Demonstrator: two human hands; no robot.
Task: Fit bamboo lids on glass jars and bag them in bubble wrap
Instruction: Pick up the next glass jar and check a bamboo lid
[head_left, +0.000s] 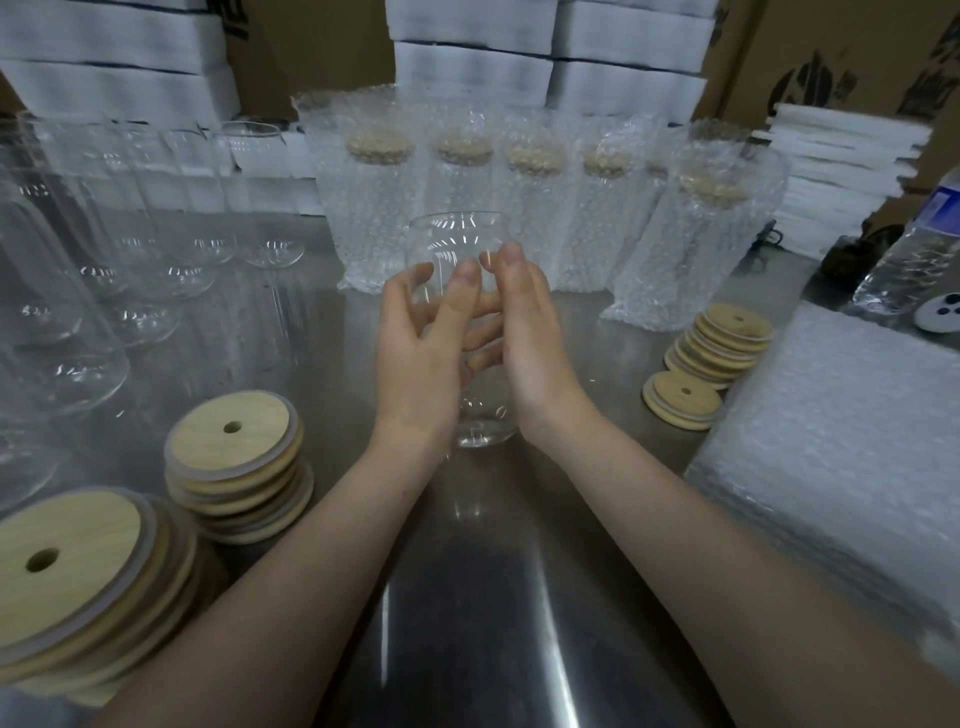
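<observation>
Head view. A bare glass jar (457, 239), open mouth tilted away from the viewer and no lid on it, is held off the steel bench (467, 597) between both hands. The left hand (415, 358) wraps the jar's left wall, its fingers (465, 283) curled round the glass. The right hand (535, 353) cups the right wall, thumb lying up near the rim and the remaining fingers bent behind the jar, seen dimly through it. Both sets of fingers are thus clamped on the jar.

Step in hand, as judged: a fresh jar is presented for lidding; neither lid nor bag has yet been applied to it.

Supplies: two stacks of bamboo lids (234, 441) lie left of and nearer than the fingers; a further lid stack (727, 338) and a single lid (683, 397) lie to their right. Beyond the fingers stands a row of bagged jars (519, 208), lids showing through the wrap. Unlidded jars (156, 249) crowd the far left; a pile of bubble-wrap bags (831, 441) lies at the right.

Next move, as judged: one hand must release, take a lid from a stack, and press it squarely into the mouth while the other hand steadies the smooth glass.
</observation>
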